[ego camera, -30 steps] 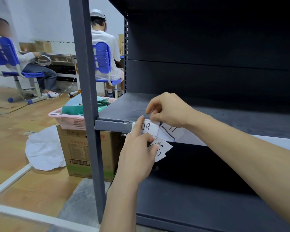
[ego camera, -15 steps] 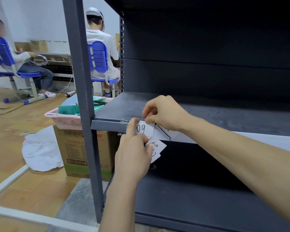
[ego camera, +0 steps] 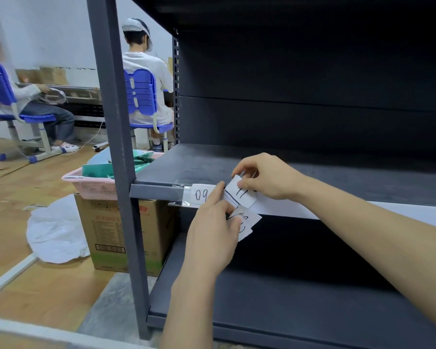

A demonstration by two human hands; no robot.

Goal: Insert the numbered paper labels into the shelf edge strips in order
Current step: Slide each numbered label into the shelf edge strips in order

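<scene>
Now the "11" label (ego camera: 241,195) has tipped up beside "09" (ego camera: 201,195), pinched in the right hand (ego camera: 267,177). The left hand (ego camera: 212,233), clutching spare labels (ego camera: 247,222), steadies the strip (ego camera: 186,195); insertion looks under way.

White paper labels (ego camera: 239,195) with dark handwritten numbers sit between the hands; the shelf (ego camera: 312,177) behind them is dark grey; left, a perforated pink basket (ego camera: 96,185).

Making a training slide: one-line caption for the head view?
Right hand slides label 11 into the shelf edge strip beside label 09; left hand holds spares.
</scene>
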